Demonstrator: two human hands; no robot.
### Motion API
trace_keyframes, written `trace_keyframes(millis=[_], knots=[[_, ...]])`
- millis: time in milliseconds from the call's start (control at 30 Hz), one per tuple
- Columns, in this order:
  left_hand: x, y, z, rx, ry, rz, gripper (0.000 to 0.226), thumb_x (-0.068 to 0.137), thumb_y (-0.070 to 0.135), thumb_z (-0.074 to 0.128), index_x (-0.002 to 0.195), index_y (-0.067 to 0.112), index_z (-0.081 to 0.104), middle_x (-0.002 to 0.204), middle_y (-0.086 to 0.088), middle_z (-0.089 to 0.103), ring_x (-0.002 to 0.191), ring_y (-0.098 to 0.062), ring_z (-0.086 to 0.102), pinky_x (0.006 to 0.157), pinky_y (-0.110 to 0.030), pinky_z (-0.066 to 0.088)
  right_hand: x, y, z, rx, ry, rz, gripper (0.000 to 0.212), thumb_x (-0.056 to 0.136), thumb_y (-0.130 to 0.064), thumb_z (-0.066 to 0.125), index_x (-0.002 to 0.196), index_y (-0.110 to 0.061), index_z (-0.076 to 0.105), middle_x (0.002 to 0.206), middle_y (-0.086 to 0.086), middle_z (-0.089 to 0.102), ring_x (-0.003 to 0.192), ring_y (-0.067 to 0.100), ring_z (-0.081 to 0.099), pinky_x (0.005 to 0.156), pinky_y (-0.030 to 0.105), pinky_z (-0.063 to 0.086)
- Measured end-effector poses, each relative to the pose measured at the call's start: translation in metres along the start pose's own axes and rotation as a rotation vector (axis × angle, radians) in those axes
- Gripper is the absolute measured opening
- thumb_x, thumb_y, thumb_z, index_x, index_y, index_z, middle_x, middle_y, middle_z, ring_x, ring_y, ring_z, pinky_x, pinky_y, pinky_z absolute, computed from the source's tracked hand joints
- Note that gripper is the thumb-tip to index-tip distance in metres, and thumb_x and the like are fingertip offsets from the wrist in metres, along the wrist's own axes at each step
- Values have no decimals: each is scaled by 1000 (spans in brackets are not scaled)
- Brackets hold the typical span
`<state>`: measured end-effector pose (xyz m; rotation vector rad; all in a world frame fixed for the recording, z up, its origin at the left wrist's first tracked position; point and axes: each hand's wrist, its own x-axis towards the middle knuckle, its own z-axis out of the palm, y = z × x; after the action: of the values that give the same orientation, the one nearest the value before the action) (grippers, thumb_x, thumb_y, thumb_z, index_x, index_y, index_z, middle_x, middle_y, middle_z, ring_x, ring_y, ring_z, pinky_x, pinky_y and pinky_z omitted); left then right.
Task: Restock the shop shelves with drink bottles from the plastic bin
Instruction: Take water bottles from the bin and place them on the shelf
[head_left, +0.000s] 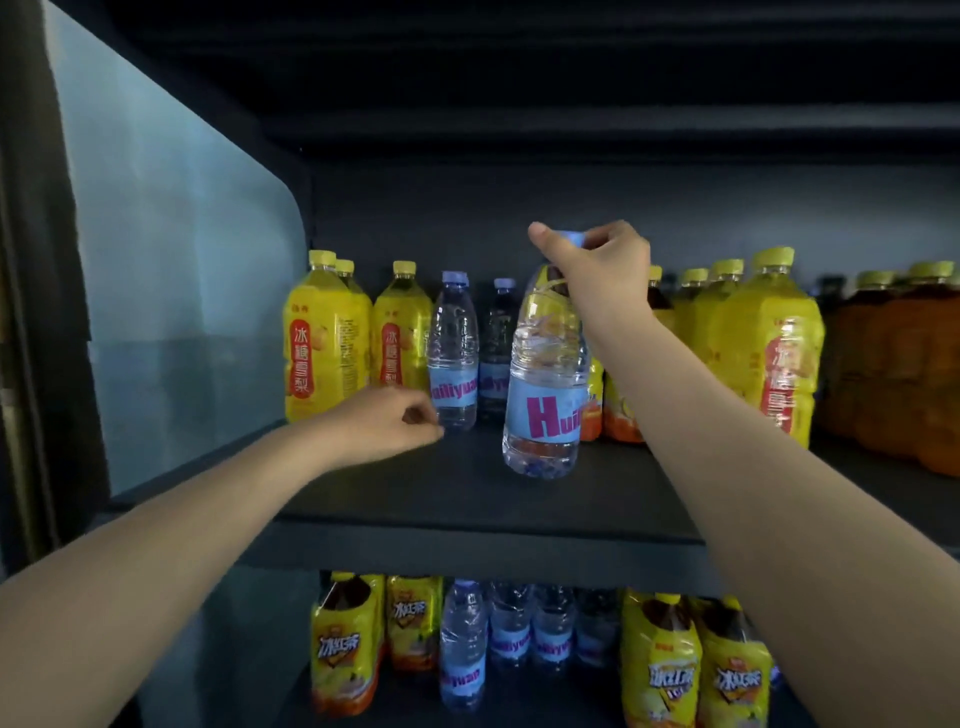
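My right hand (597, 265) grips the cap and neck of a clear water bottle (545, 395) with a blue label, its base at the dark shelf board (467, 483), tilted slightly. My left hand (387, 421) sits low on the shelf with curled fingers beside the base of another water bottle (453, 358); its fingertips are at that bottle's bottom edge and hold nothing that I can see. A third water bottle (496, 348) stands behind in the same row.
Yellow tea bottles (324, 338) stand left of the water row and more yellow bottles (769, 343) to the right, with orange-brown bottles (893, 364) at the far right. A glass side panel (171, 291) bounds the left. The lower shelf (519, 649) holds water and yellow bottles.
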<state>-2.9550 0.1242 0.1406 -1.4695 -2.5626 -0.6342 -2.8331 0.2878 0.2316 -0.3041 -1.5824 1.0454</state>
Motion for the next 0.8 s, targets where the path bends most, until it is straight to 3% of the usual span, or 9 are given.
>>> trace_keyframes(millis=[167,500,633,733,800], knots=[[3,-22,12,-18,-188,80,33,89,44,52,119,30,53,119,14,49,110,-2,46,97,-22,39,11,25,25,-55,0,11,41,74,-42,76,83,-14,47,69,-5,48,59,7,45,54,21,40],[8,-36,23,-31,-397,164,46,92,51,40,135,35,37,141,21,30,130,5,27,106,-15,21,35,51,60,-156,32,-34,41,75,-42,76,86,-14,48,72,-7,49,61,5,46,56,20,40],[8,-36,24,-3,-466,162,58,89,59,31,143,41,21,151,24,11,139,4,9,109,-17,9,40,64,74,-130,90,-25,42,74,-42,76,83,-15,45,74,-5,49,61,6,44,53,19,36],[8,-34,24,36,-500,158,62,89,62,26,146,43,10,154,24,-2,134,10,-7,108,-16,-2,42,63,79,-216,38,-57,44,76,-43,74,91,-12,46,72,-9,45,62,3,43,49,10,35],[8,-33,24,51,-516,165,61,91,60,24,146,43,5,153,24,-6,123,14,-13,103,-14,-6,45,62,78,-284,-33,-60,44,78,-43,73,98,-11,49,73,-10,46,66,5,46,55,13,38]])
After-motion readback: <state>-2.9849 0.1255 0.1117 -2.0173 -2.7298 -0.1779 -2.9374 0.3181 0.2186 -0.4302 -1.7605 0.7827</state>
